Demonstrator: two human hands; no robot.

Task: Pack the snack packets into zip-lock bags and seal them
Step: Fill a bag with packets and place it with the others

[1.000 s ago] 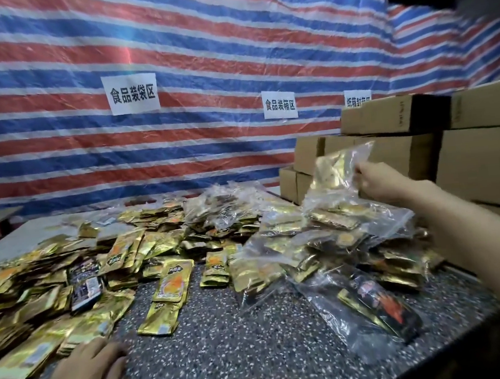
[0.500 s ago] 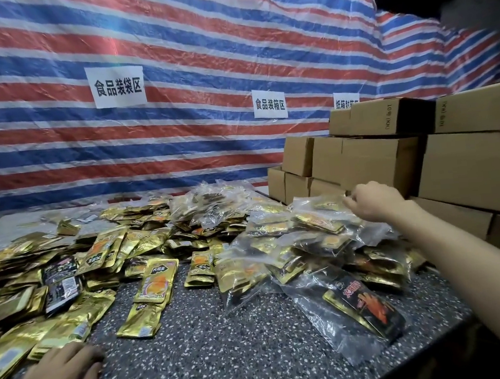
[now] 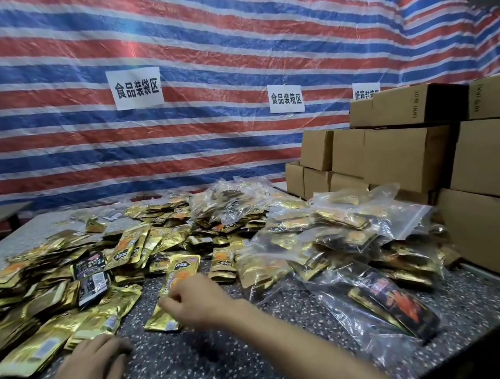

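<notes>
- Head view: my right hand fingers curled, pinching gold snack packet on table.
- My left hand flat, spread open, holding nothing.

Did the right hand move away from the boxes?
Yes. The right hand left the cardboard boxes and crossed leftward to the gold packets.

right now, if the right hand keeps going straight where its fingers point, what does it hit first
Probably the gold foil snack packet lying right at the right hand fingertips; they look almost touching, though depth is unclear.
</notes>
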